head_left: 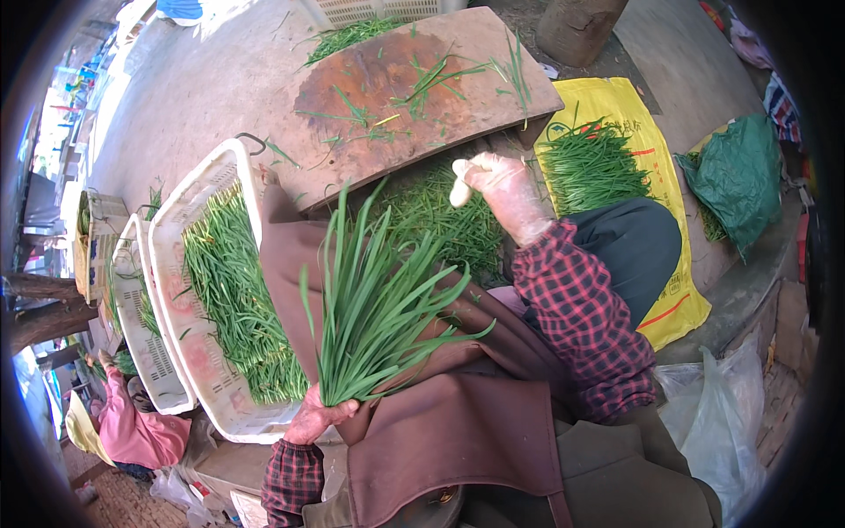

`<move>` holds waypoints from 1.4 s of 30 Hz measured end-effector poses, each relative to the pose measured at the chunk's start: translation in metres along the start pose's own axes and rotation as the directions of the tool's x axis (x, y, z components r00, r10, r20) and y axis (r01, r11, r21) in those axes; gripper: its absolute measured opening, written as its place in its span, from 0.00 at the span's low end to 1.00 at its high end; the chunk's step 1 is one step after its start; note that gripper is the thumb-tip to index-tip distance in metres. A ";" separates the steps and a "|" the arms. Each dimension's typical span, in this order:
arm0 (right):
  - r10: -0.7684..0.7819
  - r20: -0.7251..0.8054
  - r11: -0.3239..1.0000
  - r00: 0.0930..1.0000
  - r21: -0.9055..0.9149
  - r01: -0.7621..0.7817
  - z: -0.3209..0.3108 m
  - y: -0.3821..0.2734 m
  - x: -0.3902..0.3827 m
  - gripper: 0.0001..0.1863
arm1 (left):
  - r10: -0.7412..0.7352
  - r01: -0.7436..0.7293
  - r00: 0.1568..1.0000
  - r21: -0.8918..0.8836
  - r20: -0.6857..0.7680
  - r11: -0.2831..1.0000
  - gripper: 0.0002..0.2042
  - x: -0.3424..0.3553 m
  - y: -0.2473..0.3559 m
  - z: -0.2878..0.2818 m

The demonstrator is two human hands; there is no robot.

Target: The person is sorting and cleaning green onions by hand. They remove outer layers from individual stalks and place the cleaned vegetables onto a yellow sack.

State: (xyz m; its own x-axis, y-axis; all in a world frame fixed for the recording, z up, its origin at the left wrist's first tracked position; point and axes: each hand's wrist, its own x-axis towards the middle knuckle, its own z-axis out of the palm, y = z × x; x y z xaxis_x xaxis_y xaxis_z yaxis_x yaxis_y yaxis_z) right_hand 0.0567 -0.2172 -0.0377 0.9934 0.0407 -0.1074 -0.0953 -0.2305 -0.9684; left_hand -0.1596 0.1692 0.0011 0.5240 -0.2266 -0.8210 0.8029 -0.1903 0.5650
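Note:
My left hand point(321, 414) grips the cut ends of a bunch of long green leaves point(374, 308), fanned upward over my brown apron point(449, 440). My right hand point(484, 189) is raised right of the bunch's tips, fingers bent and partly apart, pale coverings on some fingertips, with nothing seen in it. Below it is a heap of loose greens point(458, 229). Left of me a white crate point(163, 264) holds more cut greens point(224, 290). On the right, trimmed greens point(590, 167) lie on a yellow sack point(669, 282).
A stained board point(370, 79) strewn with scraps stands in front. A second crate point(132, 334) and a co-worker in pink point(136, 422) are at left. A tree trunk point(572, 26) is behind the board. A green bag point(731, 176) and clear plastic point(722, 422) lie at right.

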 end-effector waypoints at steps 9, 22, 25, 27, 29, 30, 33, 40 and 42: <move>0.183 0.164 0.943 0.969 0.249 -0.221 -0.028 0.003 -0.039 0.09 | 0.015 -0.019 0.999 -0.166 -0.028 0.986 0.08 0.001 0.011 0.002; 0.164 -0.169 0.940 0.972 0.325 -0.102 -0.043 0.000 -0.042 0.11 | 0.901 0.121 0.428 0.992 -0.073 0.023 0.38 0.032 0.075 -0.008; 0.168 -0.174 0.949 0.970 0.294 -0.112 -0.042 -0.010 -0.046 0.12 | 0.890 0.223 0.455 0.971 -0.025 -0.087 0.38 0.038 0.063 -0.012; 0.143 -0.169 0.955 0.975 0.283 -0.091 -0.035 -0.017 -0.050 0.12 | 0.889 0.237 0.458 0.963 0.002 -0.124 0.38 0.039 0.055 -0.012; 0.095 -0.174 0.952 0.980 0.303 -0.039 -0.027 -0.021 -0.053 0.12 | 0.898 0.230 0.440 0.963 0.026 -0.140 0.38 0.040 0.049 -0.013; 0.075 -0.166 0.966 0.983 0.255 -0.030 -0.022 -0.024 -0.053 0.12 | 0.907 0.228 0.420 0.964 0.027 -0.135 0.37 0.040 0.048 -0.012; 0.020 -0.125 0.985 0.992 0.173 0.002 -0.011 -0.032 -0.051 0.10 | 0.933 0.179 0.353 0.973 0.073 -0.144 0.36 0.038 0.045 -0.014; 0.054 -0.016 0.955 0.998 0.294 -0.047 0.001 -0.018 -0.050 0.09 | 0.940 0.169 0.326 0.973 0.098 -0.160 0.33 0.039 0.022 -0.025; 0.076 0.029 0.966 0.997 0.245 -0.081 0.003 -0.016 -0.052 0.09 | 0.943 0.157 0.317 0.975 0.099 -0.155 0.33 0.039 0.014 -0.029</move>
State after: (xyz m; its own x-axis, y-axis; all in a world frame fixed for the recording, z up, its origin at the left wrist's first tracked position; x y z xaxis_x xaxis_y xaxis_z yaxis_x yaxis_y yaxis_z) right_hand 0.0062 -0.2123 -0.0178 0.9809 0.0512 -0.1875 -0.1883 0.0127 -0.9820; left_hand -0.1195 0.1856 -0.0255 0.8955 -0.3456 0.2805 -0.3192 -0.9378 -0.1362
